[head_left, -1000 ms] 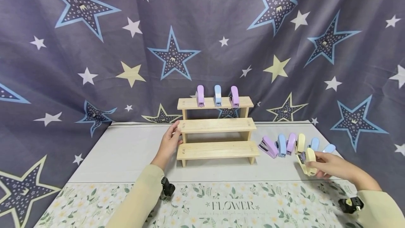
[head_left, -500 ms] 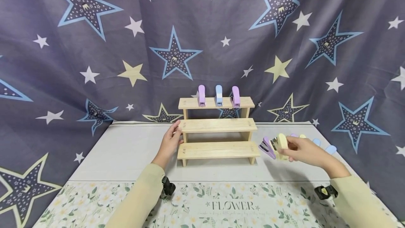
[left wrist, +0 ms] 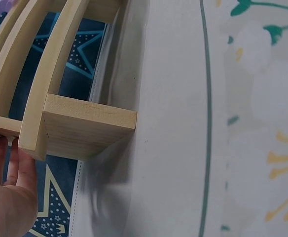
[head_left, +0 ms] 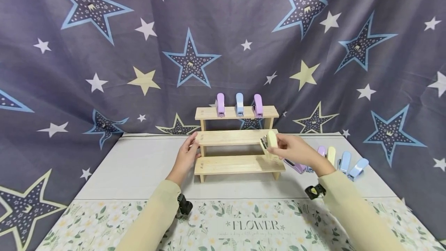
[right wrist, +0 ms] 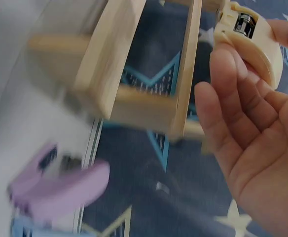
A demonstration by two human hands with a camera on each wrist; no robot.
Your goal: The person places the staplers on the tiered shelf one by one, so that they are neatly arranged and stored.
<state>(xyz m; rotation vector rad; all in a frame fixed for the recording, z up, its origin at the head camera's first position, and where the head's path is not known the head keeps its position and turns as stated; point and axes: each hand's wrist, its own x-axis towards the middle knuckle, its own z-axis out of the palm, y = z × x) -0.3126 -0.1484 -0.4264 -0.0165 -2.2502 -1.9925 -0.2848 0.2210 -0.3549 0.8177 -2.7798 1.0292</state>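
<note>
The yellow stapler point(head_left: 272, 141) is pinched by fingers of the right hand point(head_left: 294, 151), its metal part clear only in that wrist's view. At the left hand point(head_left: 184, 162), the rack point(head_left: 230, 138) hides fingertips; their grip I cannot tell. Beyond, only the head view shows 3 staplers point(head_left: 239, 105) whole.

In the head view we look forward and down at the rack point(head_left: 237, 138) from in front, curtain point(head_left: 216, 11) behind. The left wrist view sets us close to the rack's left end, tipped sideways; the right wrist view, close to its right end, tipped the opposite way. All three share the rack; head and right wrist also share the held stapler point(head_left: 272, 141) at its right.
</note>
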